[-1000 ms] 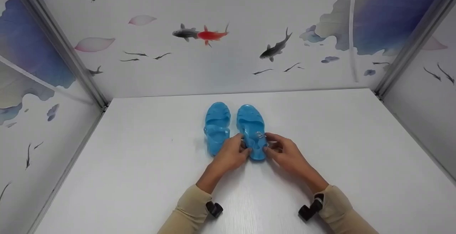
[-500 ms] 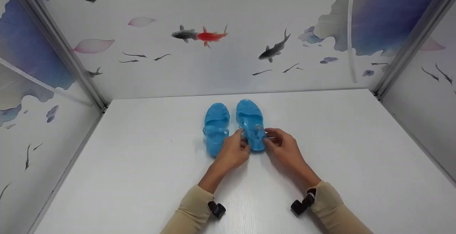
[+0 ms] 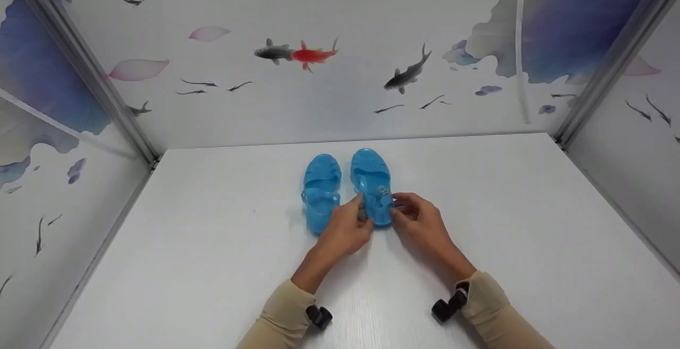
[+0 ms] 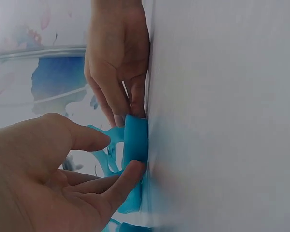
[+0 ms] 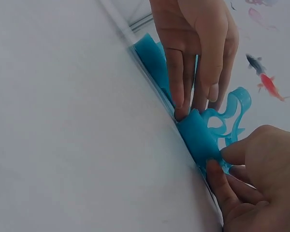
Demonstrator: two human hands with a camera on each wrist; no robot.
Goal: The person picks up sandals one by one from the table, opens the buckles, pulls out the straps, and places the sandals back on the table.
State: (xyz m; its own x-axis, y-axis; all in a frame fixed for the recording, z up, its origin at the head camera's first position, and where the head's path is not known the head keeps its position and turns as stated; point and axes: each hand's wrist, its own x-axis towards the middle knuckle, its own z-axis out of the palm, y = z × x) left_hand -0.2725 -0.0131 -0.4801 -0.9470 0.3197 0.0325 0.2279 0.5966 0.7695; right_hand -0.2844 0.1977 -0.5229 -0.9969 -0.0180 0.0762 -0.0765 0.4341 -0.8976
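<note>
Two blue jelly sandals lie side by side on the white table, toes toward the back wall. At the heel of the right-hand sandal (image 3: pixel 370 162), my left hand (image 3: pixel 345 229) holds its left side and my right hand (image 3: pixel 425 224) its right side. A small clear buckle shows on its loose strap. In the left wrist view its heel (image 4: pixel 136 135) rests low against the tabletop, fingers touching both edges. The other sandal (image 3: pixel 321 208) has its strap across and lies just left; my left hand partly covers its heel edge. The right wrist view shows fingertips at both sides of the heel (image 5: pixel 198 137).
The white table (image 3: pixel 212 264) is bounded by a back wall (image 3: pixel 340 99) and side walls printed with fish and petals. Metal posts (image 3: pixel 584 94) stand at the back corners. Each wrist bears a small black camera (image 3: pixel 449 306).
Both hands have slid the right-hand sandal forward, away from me, mostly in the first half second. Its toe now lies slightly farther back than the other's. The other sandal stays put.
</note>
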